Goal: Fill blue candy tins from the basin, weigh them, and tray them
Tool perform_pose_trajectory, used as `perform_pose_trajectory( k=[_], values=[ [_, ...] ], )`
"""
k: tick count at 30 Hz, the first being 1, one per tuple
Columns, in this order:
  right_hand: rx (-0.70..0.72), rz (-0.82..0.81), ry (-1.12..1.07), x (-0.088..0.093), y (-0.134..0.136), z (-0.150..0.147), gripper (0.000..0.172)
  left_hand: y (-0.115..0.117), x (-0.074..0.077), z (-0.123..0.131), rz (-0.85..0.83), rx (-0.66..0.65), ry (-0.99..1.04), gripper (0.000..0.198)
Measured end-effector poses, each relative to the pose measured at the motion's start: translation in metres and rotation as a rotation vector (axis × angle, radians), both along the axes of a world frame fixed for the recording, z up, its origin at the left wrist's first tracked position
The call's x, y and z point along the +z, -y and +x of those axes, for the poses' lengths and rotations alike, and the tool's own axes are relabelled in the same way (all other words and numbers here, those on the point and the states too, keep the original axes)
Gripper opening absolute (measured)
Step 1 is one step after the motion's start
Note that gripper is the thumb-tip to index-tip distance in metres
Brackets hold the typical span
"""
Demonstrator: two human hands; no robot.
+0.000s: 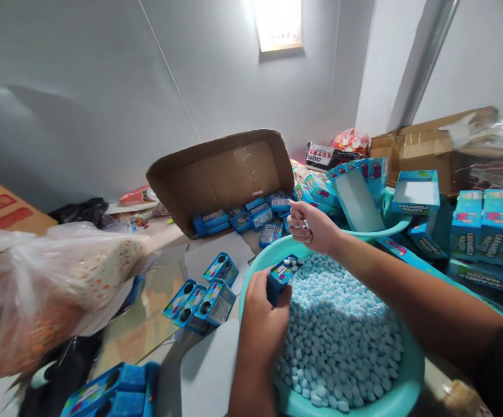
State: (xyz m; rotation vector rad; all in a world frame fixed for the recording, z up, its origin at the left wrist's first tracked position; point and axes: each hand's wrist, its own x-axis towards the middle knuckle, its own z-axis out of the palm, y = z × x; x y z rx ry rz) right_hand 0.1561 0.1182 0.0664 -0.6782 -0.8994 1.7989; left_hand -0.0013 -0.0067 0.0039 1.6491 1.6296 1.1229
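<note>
My left hand (263, 313) is closed round a small blue candy box (280, 277), held open end up over a teal basin (401, 394). Pale blue candies show in the box's mouth. My right hand (307, 227) hovers just above and behind the box in a loose fist, pinching a few pale candies. The basin is heaped with pale blue tablet candies (342, 330).
Three filled small boxes (199, 301) stand left of the basin, another (221, 267) behind them. A tipped cardboard carton (221, 174) holds more blue boxes. Larger blue cartons (486, 231) stack at right. A plastic bag (38, 289) fills the left foreground.
</note>
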Motion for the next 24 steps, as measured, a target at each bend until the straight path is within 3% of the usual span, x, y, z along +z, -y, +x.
perform_pose_trajectory(
  k=[4, 9, 12, 15, 18, 24],
  values=[
    [-0.007, 0.271, 0.541, -0.008, -0.012, 0.013, 0.040, 0.000, 0.000, -0.001, -0.001, -0.003, -0.015, 0.032],
    [0.262, 0.266, 1.002, -0.006, -0.009, 0.024, 0.052, 0.001, -0.001, -0.001, 0.019, 0.004, 0.013, 0.031],
    [0.427, 0.359, 1.097, 0.004, -0.001, 0.027, 0.059, 0.001, 0.000, -0.001, 0.009, 0.024, 0.038, 0.031],
    [0.529, 0.540, 1.114, 0.007, 0.002, 0.027, 0.056, 0.001, 0.000, 0.000, -0.015, 0.032, 0.053, 0.032],
    [0.539, 0.676, 1.126, 0.004, 0.000, 0.026, 0.048, 0.000, 0.001, 0.000, -0.023, 0.036, 0.061, 0.033],
    [0.493, 0.757, 1.137, 0.002, -0.001, 0.025, 0.029, 0.002, 0.000, 0.000, -0.040, 0.060, 0.078, 0.034]
  ],
)
